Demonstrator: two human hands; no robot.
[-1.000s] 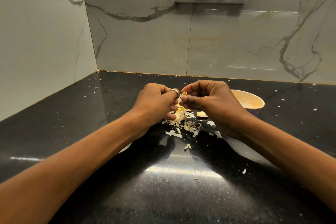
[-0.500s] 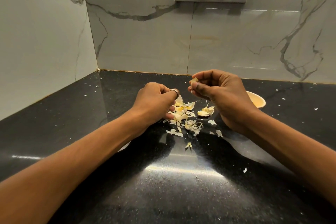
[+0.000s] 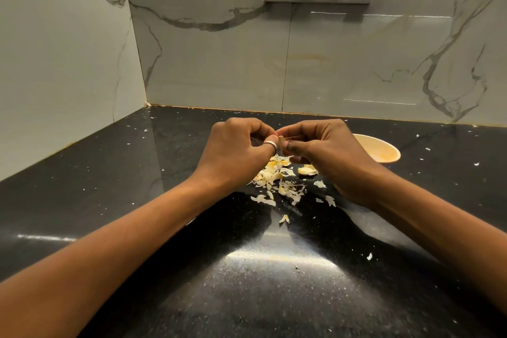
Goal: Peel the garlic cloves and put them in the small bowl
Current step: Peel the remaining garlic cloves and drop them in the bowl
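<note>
Above a black tabletop (image 3: pixel 274 296) strewn with garlic peels (image 3: pixel 279 181), backed by marble walls (image 3: pixel 219 63), left hand (image 3: pixel 236 151) and right hand (image 3: pixel 329 151) pinch a garlic clove (image 3: pixel 281 139) near the small bowl (image 3: pixel 381 151).

Dim warm light, bright glare patch on the black countertop (image 3: pixel 277 261), dark shadows around it, wide-angle bending at edges.

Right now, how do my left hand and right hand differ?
The left hand wears a silver ring; the right hand shows none. The right hand hides part of the small bowl; the left hand stands clear of it. Shared: both curl and pinch one garlic clove above the peels.
</note>
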